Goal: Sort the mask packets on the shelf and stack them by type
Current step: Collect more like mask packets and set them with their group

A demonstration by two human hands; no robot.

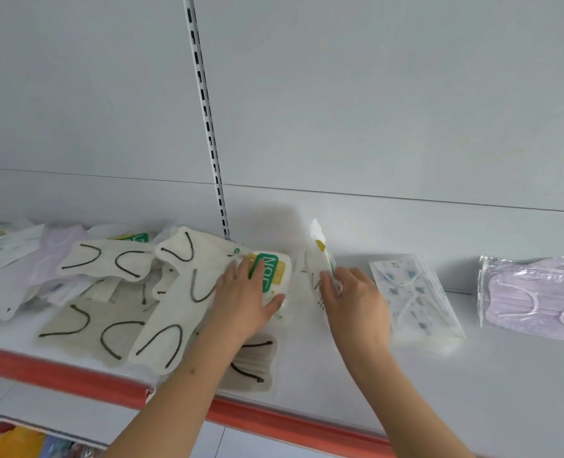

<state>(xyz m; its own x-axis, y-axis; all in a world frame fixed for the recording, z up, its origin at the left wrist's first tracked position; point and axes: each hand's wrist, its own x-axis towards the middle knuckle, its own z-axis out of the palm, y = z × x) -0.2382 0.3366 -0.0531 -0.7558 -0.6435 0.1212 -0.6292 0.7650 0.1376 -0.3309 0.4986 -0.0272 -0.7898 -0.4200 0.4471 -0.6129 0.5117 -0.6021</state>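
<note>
On the white shelf [323, 385] with its orange front strip [274, 421], 2 bare hands work among the mask packets. The left hand [244, 302] lies on a packet with a green and yellow label [269, 271], fingers fairly straight and the thumb hooked round its near edge. The right hand [353, 295] pinches a thin white packet [320, 256] held on edge, fingers curled on it. Left of them sit at least 4 cream or grey packets with black ear loops [171, 292], overlapping, so the exact count is unclear; 1 is half hidden under the left forearm. To the right lie 1 stack of blue-patterned packets [416, 292] and 1 lilac stack [535, 299], cut off by the frame. The far-left pile [6, 256] is blurred.
</note>
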